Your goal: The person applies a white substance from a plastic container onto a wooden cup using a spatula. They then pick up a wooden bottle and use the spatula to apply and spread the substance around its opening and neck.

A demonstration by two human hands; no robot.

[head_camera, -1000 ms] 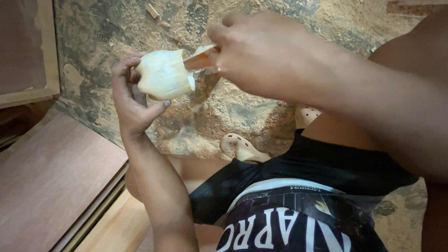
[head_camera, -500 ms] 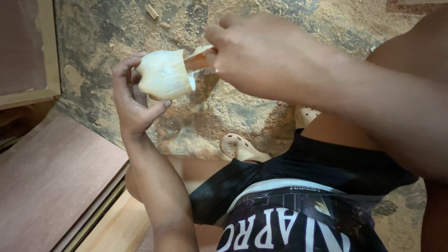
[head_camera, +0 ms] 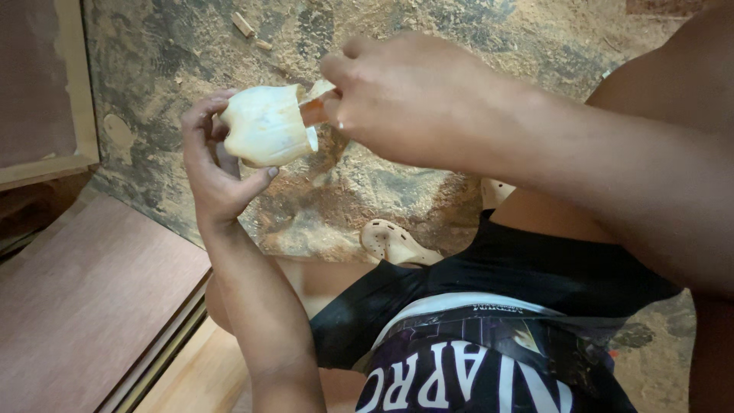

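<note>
Wood piece [head_camera: 264, 126], pale & rounded, sits in left hand [head_camera: 210, 164], fingers clenched round it. Right hand [head_camera: 405, 99] pinches small tool [head_camera: 313, 111] at its edge; barely moved vs. before, same spot being worked over sawdust floor [head_camera: 428, 183].

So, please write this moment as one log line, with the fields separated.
left hand: holds pale carved wooden piece | right hand: pinches small orange-brown strip against the piece | floor: covered with sawdust | below: pale sandal

Sawdust-strewn floor [head_camera: 397, 191]; pale perforated sandal [head_camera: 394, 243], wood chips [head_camera: 245, 24], plywood sheet [head_camera: 84, 298] lying on it.
</note>
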